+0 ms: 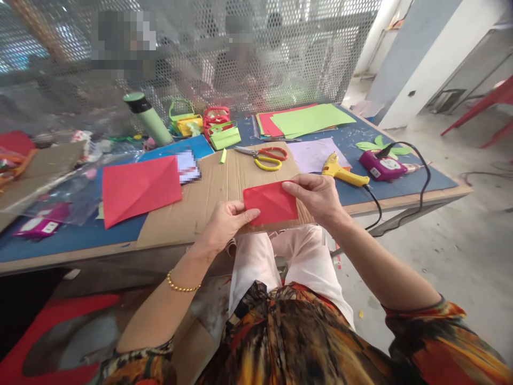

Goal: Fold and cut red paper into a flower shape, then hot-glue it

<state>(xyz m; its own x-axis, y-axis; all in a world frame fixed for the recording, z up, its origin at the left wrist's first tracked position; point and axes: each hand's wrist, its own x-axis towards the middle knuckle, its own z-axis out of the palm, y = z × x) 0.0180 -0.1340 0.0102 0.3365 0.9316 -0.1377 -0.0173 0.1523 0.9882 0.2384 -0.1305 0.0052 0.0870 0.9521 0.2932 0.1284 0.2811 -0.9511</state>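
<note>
Between my two hands a small red paper rectangle (271, 203) is held up over the front edge of the cardboard. My left hand (228, 220) pinches its lower left side between thumb and fingers. At its upper right corner, my right hand (315, 195) grips it the same way. Scissors (267, 156) with red and yellow handles lie on the cardboard (216, 187) beyond the paper. To the right rests a yellow glue gun (343, 171). A larger creased red sheet (140, 188) is on the left, partly on the cardboard.
Behind are a green bottle (149, 118), small paper bags (224, 135), a phone (187, 166) and stacked coloured sheets (315, 120). A purple power box (382, 163) with a black cable sits right, another (43, 220) under plastic at left. A perforated metal screen (240, 64) stands behind.
</note>
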